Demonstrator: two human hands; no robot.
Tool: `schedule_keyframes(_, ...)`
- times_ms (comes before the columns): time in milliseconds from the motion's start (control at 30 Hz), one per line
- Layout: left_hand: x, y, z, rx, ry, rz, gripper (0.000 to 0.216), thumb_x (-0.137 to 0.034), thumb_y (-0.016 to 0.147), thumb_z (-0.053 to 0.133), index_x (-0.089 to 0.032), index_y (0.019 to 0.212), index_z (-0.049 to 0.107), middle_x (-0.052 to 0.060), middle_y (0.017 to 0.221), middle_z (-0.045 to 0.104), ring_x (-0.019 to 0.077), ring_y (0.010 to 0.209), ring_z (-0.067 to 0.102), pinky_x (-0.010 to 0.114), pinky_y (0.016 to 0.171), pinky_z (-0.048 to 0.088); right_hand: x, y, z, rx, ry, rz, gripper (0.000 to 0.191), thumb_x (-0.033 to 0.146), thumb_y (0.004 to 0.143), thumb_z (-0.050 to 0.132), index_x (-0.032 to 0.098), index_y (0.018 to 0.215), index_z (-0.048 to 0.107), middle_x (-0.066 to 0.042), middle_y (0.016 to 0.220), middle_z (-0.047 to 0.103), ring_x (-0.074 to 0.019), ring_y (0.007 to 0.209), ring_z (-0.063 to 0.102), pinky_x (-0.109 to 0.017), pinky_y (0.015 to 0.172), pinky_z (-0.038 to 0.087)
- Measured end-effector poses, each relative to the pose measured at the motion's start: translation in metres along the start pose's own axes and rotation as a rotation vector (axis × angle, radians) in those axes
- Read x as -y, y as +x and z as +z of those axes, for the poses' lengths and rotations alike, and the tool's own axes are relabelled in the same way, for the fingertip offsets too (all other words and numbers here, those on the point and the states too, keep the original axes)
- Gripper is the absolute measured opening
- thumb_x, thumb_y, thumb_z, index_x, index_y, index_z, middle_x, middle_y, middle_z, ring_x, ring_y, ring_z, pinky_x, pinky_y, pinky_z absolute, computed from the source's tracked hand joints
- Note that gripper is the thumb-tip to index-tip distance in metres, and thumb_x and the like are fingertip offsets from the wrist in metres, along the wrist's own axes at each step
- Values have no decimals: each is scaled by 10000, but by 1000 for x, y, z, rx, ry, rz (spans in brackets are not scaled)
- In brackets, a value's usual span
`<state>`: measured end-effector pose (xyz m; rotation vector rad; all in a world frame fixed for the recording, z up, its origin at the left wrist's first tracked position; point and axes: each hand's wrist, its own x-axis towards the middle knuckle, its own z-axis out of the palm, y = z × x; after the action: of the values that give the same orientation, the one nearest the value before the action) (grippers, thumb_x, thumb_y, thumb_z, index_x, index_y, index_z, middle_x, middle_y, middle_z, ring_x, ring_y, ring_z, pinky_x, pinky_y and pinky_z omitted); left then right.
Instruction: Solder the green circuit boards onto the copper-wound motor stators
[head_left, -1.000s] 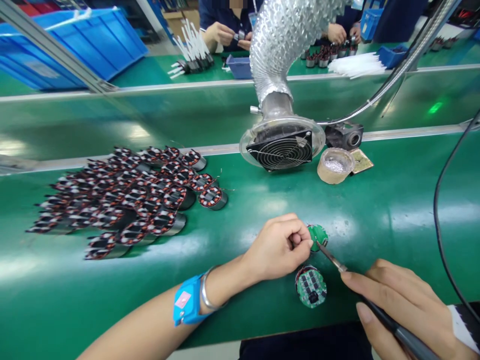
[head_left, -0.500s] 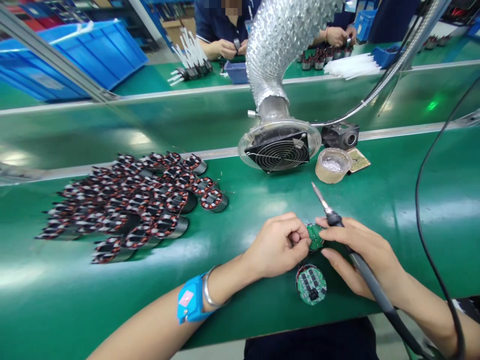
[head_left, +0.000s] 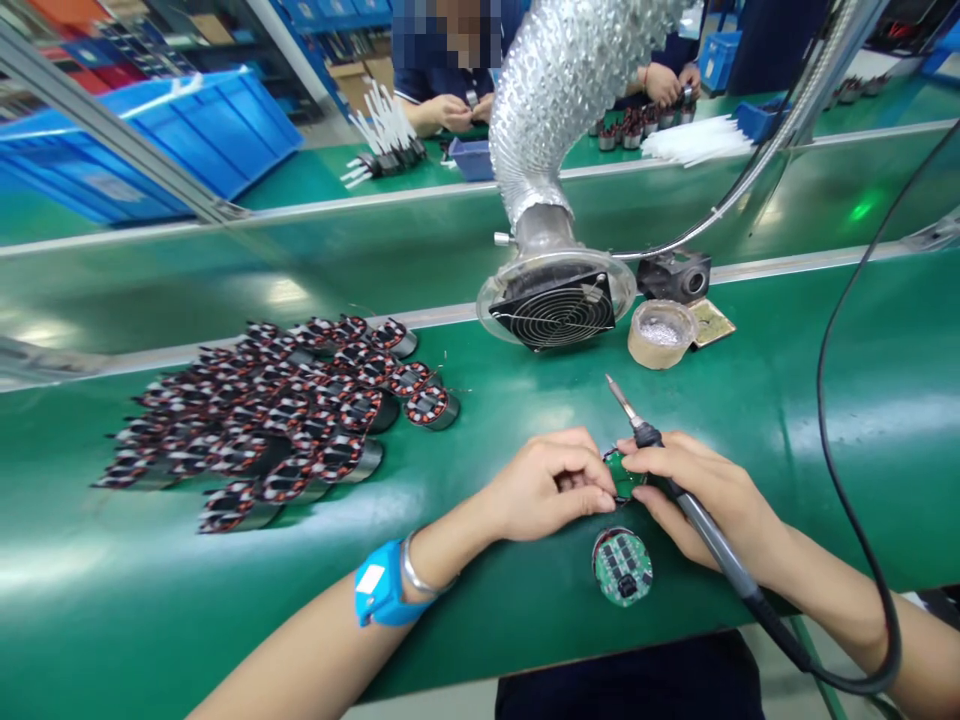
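Observation:
My left hand (head_left: pixel 559 487) is closed, its thumb and fingers pinching the left edge of a small green circuit board (head_left: pixel 618 478), with dark wires at its edges. My right hand (head_left: pixel 709 495) grips a soldering iron (head_left: pixel 701 528), whose bare tip points up and away from me, apart from the board. The right thumb and fingertips also touch the board's right side, so part of it is hidden. Just below, nearer the bench edge, a round green circuit board (head_left: pixel 622 568) with black components lies on the green bench.
Many wound motor stators (head_left: pixel 277 410) stand in a block on the left. Further back are a fume extractor (head_left: pixel 559 305), a round tub of silvery material (head_left: pixel 661 335) and a dark iron holder (head_left: pixel 675 275). The iron's cable (head_left: pixel 832 450) loops at right. Co-workers' hands (head_left: pixel 454 112) work across the bench.
The camera view has shifted slightly. Both hands, with the board and soldering iron, have moved a little to the left, and the board's angle has changed. The round board below stays put.

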<state>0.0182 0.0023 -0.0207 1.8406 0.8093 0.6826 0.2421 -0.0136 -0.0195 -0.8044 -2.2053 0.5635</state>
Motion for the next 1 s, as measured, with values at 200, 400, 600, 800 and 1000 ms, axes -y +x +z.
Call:
schedule_keyframes(200,-13,8,13,-94,-70,-240,216,-269,742,728,-129,624,615,-32,650,487,58,526,413,177,486,341,11,8,-3,-84,2,-5,357,61,819,574,199,1147,555,-65,1074,697,-198,1046,605,-381,900,525)
schedule_keyframes(400,-19,6,15,-129,-39,-260,213,-267,744,709,-133,617,602,-33,658,479,53,530,403,180,491,334,15,9,-2,-139,-76,-46,269,41,868,499,202,1077,553,-23,837,668,-166,760,578,-340,750,501)
schedule_keyframes(600,-14,3,22,-225,-187,-277,193,-269,746,662,-135,641,572,-25,670,468,58,531,426,179,478,363,20,4,3,22,-241,-77,263,113,946,362,151,1102,571,-44,734,553,-202,779,490,-352,727,503)
schedule_keyframes(800,-18,-1,30,-312,192,-66,75,-123,750,604,-150,680,615,-5,680,514,62,527,473,173,489,400,26,-5,-5,-15,-303,-107,271,101,937,434,181,1129,609,-54,788,613,-214,898,562,-367,809,522)
schedule_keyframes(1000,-18,-2,29,-309,370,79,92,-101,774,592,-148,708,637,8,691,565,60,527,515,159,486,412,35,-28,-32,-133,-245,13,437,77,857,540,214,1272,559,-44,871,655,-179,766,631,-313,657,532)
